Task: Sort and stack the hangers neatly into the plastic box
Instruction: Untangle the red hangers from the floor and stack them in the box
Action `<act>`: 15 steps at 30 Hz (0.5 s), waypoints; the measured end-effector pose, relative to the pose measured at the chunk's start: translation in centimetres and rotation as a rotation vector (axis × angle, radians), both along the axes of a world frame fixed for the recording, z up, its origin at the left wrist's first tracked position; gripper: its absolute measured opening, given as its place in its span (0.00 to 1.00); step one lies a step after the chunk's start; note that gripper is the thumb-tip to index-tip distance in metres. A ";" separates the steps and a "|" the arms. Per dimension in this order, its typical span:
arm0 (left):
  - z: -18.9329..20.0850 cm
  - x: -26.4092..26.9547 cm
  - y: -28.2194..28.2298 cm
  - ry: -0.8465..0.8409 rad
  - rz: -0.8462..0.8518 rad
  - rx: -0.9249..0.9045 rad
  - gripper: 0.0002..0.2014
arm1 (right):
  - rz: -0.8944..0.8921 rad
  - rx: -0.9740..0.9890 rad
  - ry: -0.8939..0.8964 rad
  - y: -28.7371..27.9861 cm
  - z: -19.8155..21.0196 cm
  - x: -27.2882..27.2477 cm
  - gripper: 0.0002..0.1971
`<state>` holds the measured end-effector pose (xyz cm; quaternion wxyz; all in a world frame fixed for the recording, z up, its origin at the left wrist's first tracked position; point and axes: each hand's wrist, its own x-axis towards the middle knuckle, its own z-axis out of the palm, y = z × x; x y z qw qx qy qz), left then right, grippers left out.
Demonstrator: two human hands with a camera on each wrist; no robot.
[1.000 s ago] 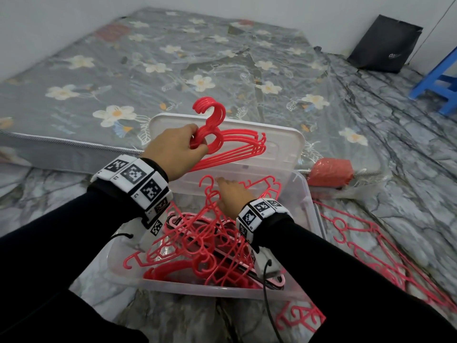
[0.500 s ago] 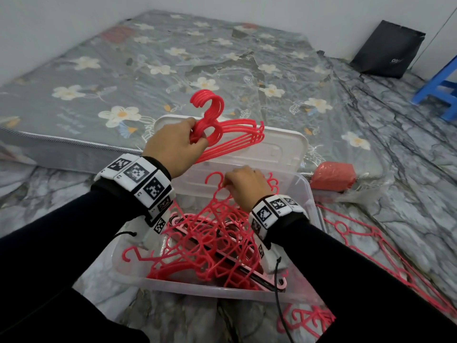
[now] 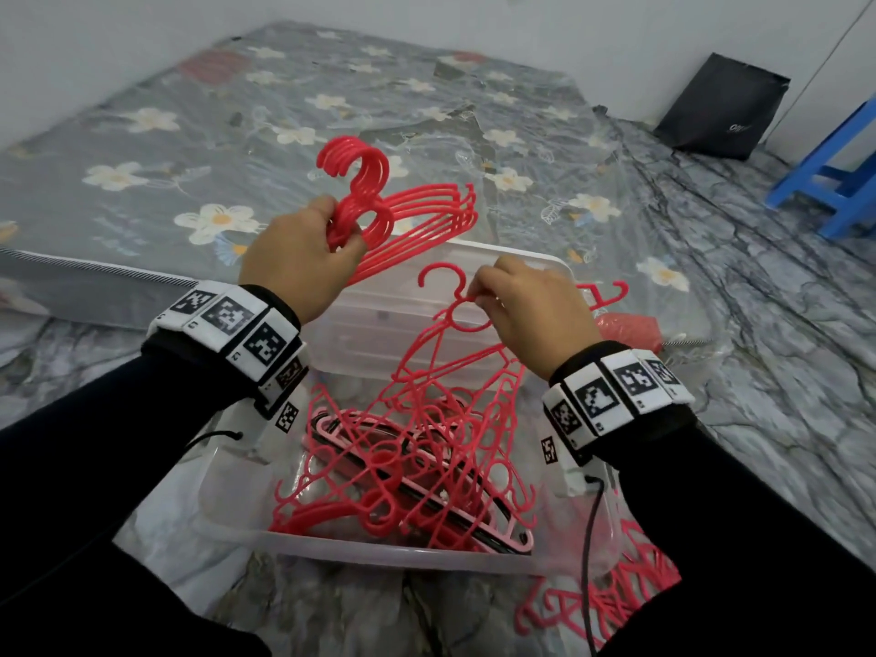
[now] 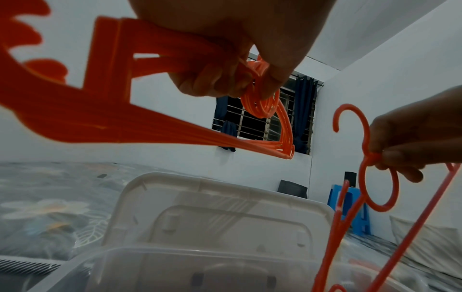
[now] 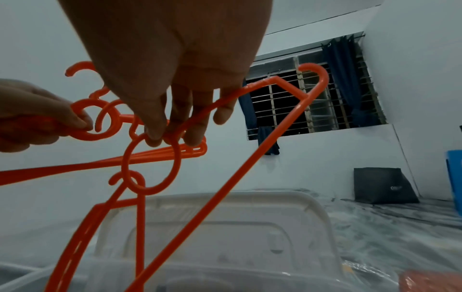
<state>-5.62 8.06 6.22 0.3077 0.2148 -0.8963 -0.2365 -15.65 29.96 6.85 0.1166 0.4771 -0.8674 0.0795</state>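
We are gripping a neat bundle of red hangers (image 3: 417, 211) in our left hand (image 3: 303, 258), fingers curled round the stacked necks just under the hooks, and holding it up above the open plastic box (image 3: 407, 554) on the floor. With our right hand (image 3: 531, 310) we are pinching a single hanger (image 3: 455, 334) at the ring below its hook, lifting it out of the tangled pile of hangers (image 3: 403, 467) lying in the box.

The main risk, as we are judging it, is the tangle. The lifted hanger's lower arms are reaching down into the pile, and in the right wrist view another small hook appears to be sitting at its ring, so a further pull may be dragging neighbours up with it or flicking them over the rim onto the floor, where more loose hangers (image 3: 602, 604) are already lying just beside the box. A thin pinch on a ring is also giving us little control; if the hanger snags and then springs free, it may be twisting out of our fingers.

The bundle is the second worry. We are holding it by the necks alone, so its arms are fanning slightly; threading the new hook alongside the others may be nudging them out of line or loosening our grip.

The lid (image 3: 393, 320) is standing behind the box against the mattress (image 3: 237, 135), and a swinging hanger could be knocking it.
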 end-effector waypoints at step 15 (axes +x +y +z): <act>-0.7 -0.2 0.7 -0.149 -0.044 -0.011 0.10 | -0.075 0.387 0.072 0.6 -4.3 -2.0 0.11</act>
